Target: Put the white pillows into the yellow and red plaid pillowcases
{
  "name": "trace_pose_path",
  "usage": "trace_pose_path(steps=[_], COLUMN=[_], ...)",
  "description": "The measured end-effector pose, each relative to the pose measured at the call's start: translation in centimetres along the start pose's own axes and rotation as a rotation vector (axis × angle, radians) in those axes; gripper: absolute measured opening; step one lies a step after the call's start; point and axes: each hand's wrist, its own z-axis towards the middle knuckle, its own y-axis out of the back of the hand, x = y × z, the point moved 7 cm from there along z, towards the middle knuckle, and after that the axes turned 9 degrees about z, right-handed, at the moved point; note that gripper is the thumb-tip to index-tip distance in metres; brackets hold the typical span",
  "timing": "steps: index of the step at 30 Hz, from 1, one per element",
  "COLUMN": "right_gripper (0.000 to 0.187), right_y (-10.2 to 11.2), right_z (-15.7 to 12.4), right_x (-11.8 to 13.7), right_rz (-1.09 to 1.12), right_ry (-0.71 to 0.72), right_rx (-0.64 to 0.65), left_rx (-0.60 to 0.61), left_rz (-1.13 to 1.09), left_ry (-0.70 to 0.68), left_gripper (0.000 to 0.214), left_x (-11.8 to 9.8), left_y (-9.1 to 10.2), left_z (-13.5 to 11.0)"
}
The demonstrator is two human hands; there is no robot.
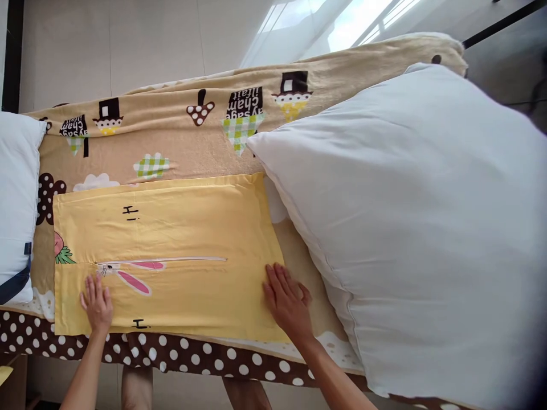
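Note:
A yellow pillowcase (192,222) lies spread flat on a patterned blanket (192,154). A white zipper line runs lengthwise along its middle, beside a printed rabbit with pink ears. My left hand (97,304) rests palm down on the lower left part of the pillowcase, fingers stretched out. My right hand (288,299) lies on the pillowcase's right edge near the lower corner, with its fingers extended and the thumb side partly hidden. Neither hand holds anything. Just right of my right hand stands a large white pillow (410,216).
Another white pillow (15,193) with a dark blue corner sits at the left edge. The blanket's brown polka-dot border (192,356) hangs along the near side. Beyond the far side is a tiled floor (141,45) with bright reflections. My legs show below the border.

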Motion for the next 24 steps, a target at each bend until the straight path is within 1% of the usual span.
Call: trace_pose_path(steps=[1, 2, 4, 5, 6, 7, 8, 9, 10, 11, 12, 14, 16, 17, 18, 19, 20, 21, 22, 23, 24], right_gripper=[0.055, 0.055, 0.057, 0.058, 0.059, 0.06, 0.062, 0.063, 0.063, 0.063, 0.063, 0.061, 0.058, 0.057, 0.056, 0.054, 0.053, 0.052, 0.052, 0.052, 0.053], right_y=[0.5, 0.9, 1.2, 0.9, 0.4, -0.4, -1.2, -2.2, -3.3, -4.4, -5.4, -7.2, -8.7, -9.2, -9.6, -9.9, -9.9, -9.8, -9.4, -8.8, -8.0], right_z=[-0.2, -0.3, 0.5, 1.2, 2.2, 3.4, 4.6, 5.9, 7.1, 8.4, 9.6, 12.1, 14.3, 15.3, 16.4, 17.5, 18.7, 20.0, 21.3, 22.6, 23.8], right_x=[-0.4, -0.2, 1.7, 3.4, 5.4, 7.8, 10.4, 13.2, 16.0, 18.8, 21.3, 25.3, 28.3, 29.4, 30.2, 30.5, 30.1, 28.8, 26.8, 24.1, 20.7], right_rz=[-0.012, -0.02, -0.01, 0.012, 0.045, 0.085, 0.131, 0.179, 0.225, 0.267, 0.303, 0.352, 0.381, 0.39, 0.394, 0.39, 0.378, 0.354, 0.323, 0.287, 0.246], right_ry=[-0.02, -0.037, -0.04, -0.017, 0.023, 0.081, 0.152, 0.227, 0.296, 0.341, 0.35, 0.264, 0.187, 0.199, 0.248, 0.321, 0.395, 0.447, 0.467, 0.451, 0.394], right_rx=[-0.012, -0.035, -0.068, -0.064, -0.041, -0.005, 0.035, 0.076, 0.117, 0.15, 0.165, 0.149, 0.132, 0.14, 0.161, 0.189, 0.214, 0.228, 0.225, 0.208, 0.173], left_rx=[-0.036, -0.084, -0.177, -0.203, -0.208, -0.193, -0.163, -0.132, -0.103, -0.085, -0.076, -0.05, 0.016, 0.055, 0.09, 0.117, 0.127, 0.114, 0.081, 0.035, -0.024], left_rz=[-0.015, -0.035, -0.077, -0.096, -0.115, -0.135, -0.155, -0.173, -0.191, -0.198, -0.2, -0.185, -0.161, -0.151, -0.141, -0.132, -0.121, -0.105, -0.084, -0.059, -0.034], left_ry=[0.104, 0.238, 0.511, 0.595, 0.612, 0.558, 0.45, 0.318, 0.182, 0.081, 0.013, -0.097, -0.247, -0.334, -0.415, -0.481, -0.515, -0.501, -0.444, -0.359, -0.253], left_gripper=[0.059, 0.062, 0.067, 0.07, 0.071, 0.073, 0.074, 0.074, 0.073, 0.071, 0.068, 0.064, 0.059, 0.057, 0.055, 0.054, 0.054, 0.054, 0.055, 0.056, 0.058], left_x=[2.0, 3.9, 7.1, 7.9, 8.0, 7.2, 5.6, 3.3, 0.5, -2.4, -5.3, -11.1, -16.4, -18.6, -20.2, -21.1, -21.4, -20.8, -19.5, -17.6, -15.3], left_y=[0.6, 1.2, 2.4, 2.8, 3.1, 3.3, 3.4, 3.4, 3.3, 3.1, 2.8, 1.9, 0.6, 0.0, -0.5, -0.8, -1.0, -0.9, -0.6, -0.2, 0.3], left_z=[0.1, 0.1, 0.6, 1.2, 2.4, 4.0, 5.9, 7.7, 9.4, 10.7, 11.8, 13.3, 14.1, 14.4, 14.8, 15.3, 16.2, 17.4, 19.0, 20.8, 22.7])
